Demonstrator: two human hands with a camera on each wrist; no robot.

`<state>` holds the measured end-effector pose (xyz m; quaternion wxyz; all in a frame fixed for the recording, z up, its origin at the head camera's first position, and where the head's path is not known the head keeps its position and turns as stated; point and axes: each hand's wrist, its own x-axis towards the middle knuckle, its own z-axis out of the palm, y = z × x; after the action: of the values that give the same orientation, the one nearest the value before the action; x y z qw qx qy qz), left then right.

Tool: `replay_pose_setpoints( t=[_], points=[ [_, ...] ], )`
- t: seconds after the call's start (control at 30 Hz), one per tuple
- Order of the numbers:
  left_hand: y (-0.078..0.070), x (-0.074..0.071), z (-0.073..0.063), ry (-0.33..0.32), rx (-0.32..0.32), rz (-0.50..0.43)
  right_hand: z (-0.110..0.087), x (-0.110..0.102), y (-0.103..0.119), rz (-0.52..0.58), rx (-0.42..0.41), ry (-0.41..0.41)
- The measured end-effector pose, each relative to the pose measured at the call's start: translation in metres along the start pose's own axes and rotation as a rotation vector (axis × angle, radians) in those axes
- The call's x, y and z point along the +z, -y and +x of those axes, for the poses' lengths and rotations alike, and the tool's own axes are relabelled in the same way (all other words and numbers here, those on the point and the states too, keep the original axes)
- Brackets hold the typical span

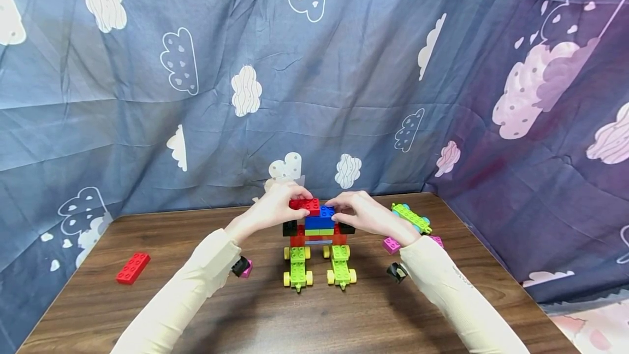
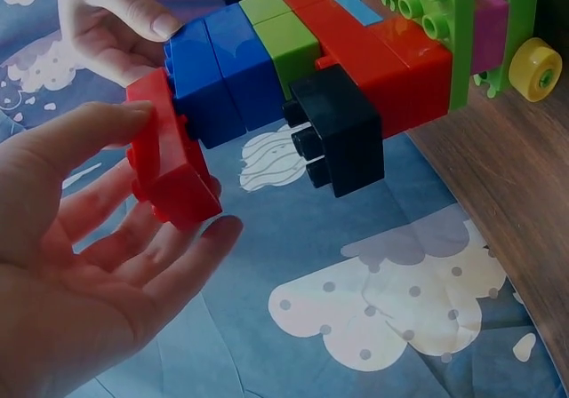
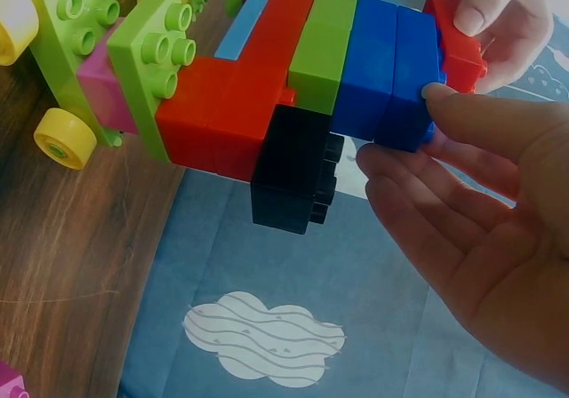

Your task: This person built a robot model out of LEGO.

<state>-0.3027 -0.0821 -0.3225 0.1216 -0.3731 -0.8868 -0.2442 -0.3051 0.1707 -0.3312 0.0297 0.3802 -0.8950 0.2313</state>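
Note:
In the head view my left hand (image 1: 280,204) pinches a red brick (image 1: 312,206), thumb on the near side. The red brick lies over the left part of the top blue brick (image 1: 319,223) and juts out past it. My right hand (image 1: 362,213) grips the right end of that blue brick, thumb in front and fingers behind. Two blue layers, a light green layer (image 3: 320,51) and red bricks (image 3: 213,105) make up the body, with a black brick (image 3: 289,167) at each side. Two light green wheeled bases (image 1: 297,273) with yellow wheels carry it.
A loose red brick (image 1: 133,268) lies at the left of the wooden table (image 1: 196,310). Black and magenta pieces (image 1: 242,266) lie near the left forearm. On the right are a green base with blue wheels (image 1: 411,217), a magenta brick (image 1: 391,245) and a black piece (image 1: 396,272).

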Motion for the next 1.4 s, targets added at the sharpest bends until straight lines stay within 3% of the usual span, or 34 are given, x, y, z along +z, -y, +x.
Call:
replay_pose_setpoints(
  t=[0.6, 1.4],
  points=[
    [-0.0012, 0.0022, 0.0014, 0.013, -0.021, -0.023, -0.0007, -0.0013, 0.0022, 0.007, -0.007, 0.010],
    [-0.0009, 0.0002, -0.0021, 0.002, 0.051, -0.019, -0.0011, 0.0002, -0.0009, -0.003, -0.030, -0.007]
  ],
)
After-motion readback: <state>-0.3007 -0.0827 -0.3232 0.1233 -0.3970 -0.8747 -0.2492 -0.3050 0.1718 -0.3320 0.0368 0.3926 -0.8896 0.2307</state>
